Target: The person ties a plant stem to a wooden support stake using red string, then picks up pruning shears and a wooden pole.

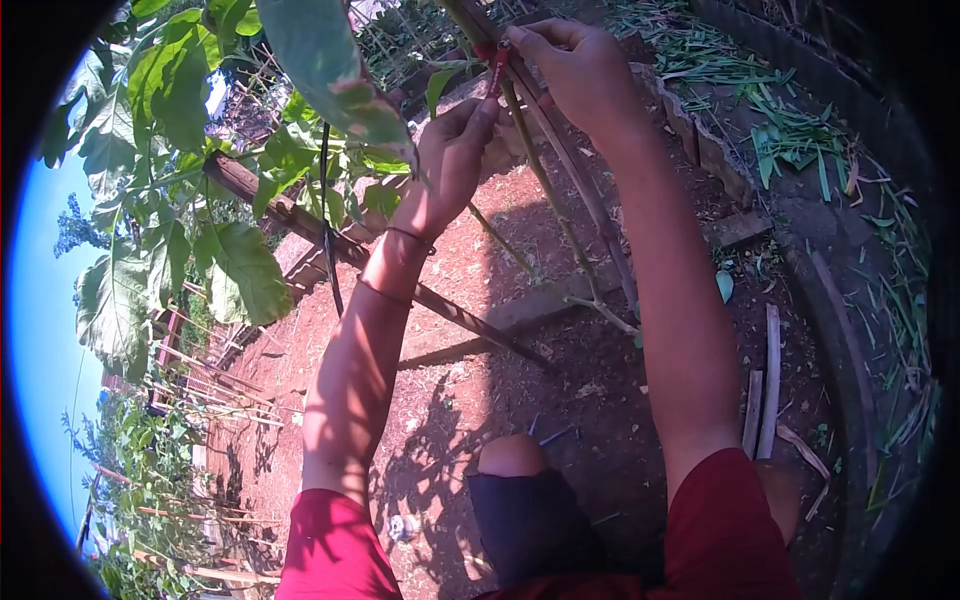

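A red strip of tie material is wrapped around a brown stake and a green plant stem at the top of the view. My left hand pinches the lower, hanging part of the red tie between thumb and fingers. My right hand is closed at the tie's upper right, thumb and forefinger pressed together at the strip beside the stake. Its other fingers are curled and partly hidden. A large green leaf hangs just left of my left hand.
A slanting wooden pole runs behind my left forearm to the ground. Leafy branches fill the left side. Low block edging crosses the reddish soil. Cut green leaves and pale sticks lie at the right.
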`<state>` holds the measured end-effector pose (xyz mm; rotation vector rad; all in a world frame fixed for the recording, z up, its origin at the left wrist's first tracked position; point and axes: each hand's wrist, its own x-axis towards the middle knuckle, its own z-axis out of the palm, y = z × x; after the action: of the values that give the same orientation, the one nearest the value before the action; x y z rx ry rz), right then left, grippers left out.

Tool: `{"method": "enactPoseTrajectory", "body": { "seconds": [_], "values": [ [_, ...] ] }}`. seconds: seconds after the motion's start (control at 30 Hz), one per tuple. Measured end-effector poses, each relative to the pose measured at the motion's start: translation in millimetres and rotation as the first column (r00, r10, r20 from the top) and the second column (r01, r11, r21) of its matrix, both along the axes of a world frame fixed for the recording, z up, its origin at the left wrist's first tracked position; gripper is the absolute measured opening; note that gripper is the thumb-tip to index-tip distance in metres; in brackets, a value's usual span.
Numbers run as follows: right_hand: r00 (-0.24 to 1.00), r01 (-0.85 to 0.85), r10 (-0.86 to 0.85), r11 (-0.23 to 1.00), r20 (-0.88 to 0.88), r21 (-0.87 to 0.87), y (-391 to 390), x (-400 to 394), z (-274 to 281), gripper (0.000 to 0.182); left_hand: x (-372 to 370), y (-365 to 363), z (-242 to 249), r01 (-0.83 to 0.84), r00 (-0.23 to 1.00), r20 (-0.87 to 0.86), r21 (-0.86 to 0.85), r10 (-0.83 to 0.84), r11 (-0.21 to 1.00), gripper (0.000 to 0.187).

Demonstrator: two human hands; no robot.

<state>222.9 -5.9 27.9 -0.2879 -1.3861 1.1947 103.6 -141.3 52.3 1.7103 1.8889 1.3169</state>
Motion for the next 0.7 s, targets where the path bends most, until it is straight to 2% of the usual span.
{"method": "enactPoseTrajectory", "body": {
  "seconds": [0.03,0.13,0.23,0.33,0.43,0.53,0.57,0.63,0.7],
  "values": [
    [1.000,0.003,-0.003,1.000,-0.002,0.000,-0.3,3.0,-0.5,0.030,-0.2,0.2,-0.5,0.003,1.000,-0.002,0.000,-0.003,1.000,0.041],
    [0.997,0.029,-0.028,1.000,0.070,0.000,2.7,14.2,-7.1,0.030,-4.4,1.0,-7.0,0.012,0.986,-0.164,-0.030,-0.017,0.999,0.037],
    [0.993,-0.023,0.019,0.999,0.119,0.034,11.6,16.5,-17.4,0.031,-9.2,1.8,-6.8,-0.008,0.985,-0.174,-0.065,-0.003,0.998,0.037],
    [0.997,-0.012,0.011,1.000,0.082,0.011,4.2,21.9,-24.7,0.035,-3.7,-0.4,-5.2,0.013,0.994,-0.106,-0.064,-0.019,0.998,0.038],
    [0.995,-0.026,0.031,0.999,0.098,-0.048,-6.6,29.3,-28.9,0.033,-5.6,-2.0,-14.5,0.011,0.991,-0.132,-0.033,-0.015,0.999,0.039],
    [0.989,-0.087,0.096,0.993,0.115,-0.085,-19.5,37.6,-30.8,0.031,-1.0,-9.2,-18.4,0.031,0.982,-0.183,-0.049,-0.039,0.998,0.042],
    [0.981,-0.111,0.127,0.987,0.145,-0.115,-23.4,36.4,-32.9,0.030,-0.3,-9.4,-23.2,0.028,0.988,-0.150,-0.024,-0.031,0.999,0.043],
    [0.971,-0.141,0.163,0.982,0.178,-0.130,-22.3,31.9,-37.9,0.029,-0.8,-16.9,-30.8,-0.039,0.982,-0.188,-0.015,0.036,0.999,0.043],
    [0.921,-0.320,0.345,0.935,0.180,-0.152,-19.8,28.1,-39.8,0.028,-2.0,-22.8,-37.0,-0.040,0.982,-0.186,0.022,0.043,0.999,0.043]
  ]
}}
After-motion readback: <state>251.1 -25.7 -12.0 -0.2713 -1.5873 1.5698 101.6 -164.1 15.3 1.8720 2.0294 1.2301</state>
